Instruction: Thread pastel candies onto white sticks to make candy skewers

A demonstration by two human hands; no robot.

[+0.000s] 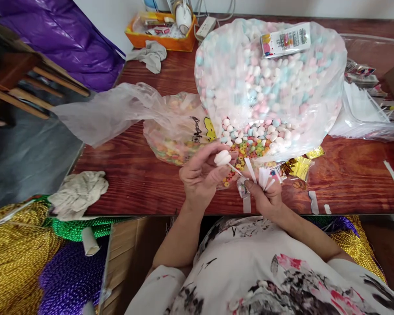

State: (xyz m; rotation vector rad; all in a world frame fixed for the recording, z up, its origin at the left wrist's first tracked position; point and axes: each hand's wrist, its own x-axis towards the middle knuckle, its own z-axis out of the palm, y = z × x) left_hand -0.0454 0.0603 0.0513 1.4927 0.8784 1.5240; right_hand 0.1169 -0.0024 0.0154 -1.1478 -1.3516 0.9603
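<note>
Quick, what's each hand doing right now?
Left hand: closed, pinching a white marshmallow on a stick.
Right hand: closed around several white paper strips.

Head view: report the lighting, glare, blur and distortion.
Head view: soft, even daylight; pale glare on the clear candy bag hazes its pastel pieces; wide-lens bending curves the table edge; the left hand holding a white candy and the right hand are fairly sharp, with the corners softer.

White candy [222, 157] on stick (fingertip-held), above table edge
</note>
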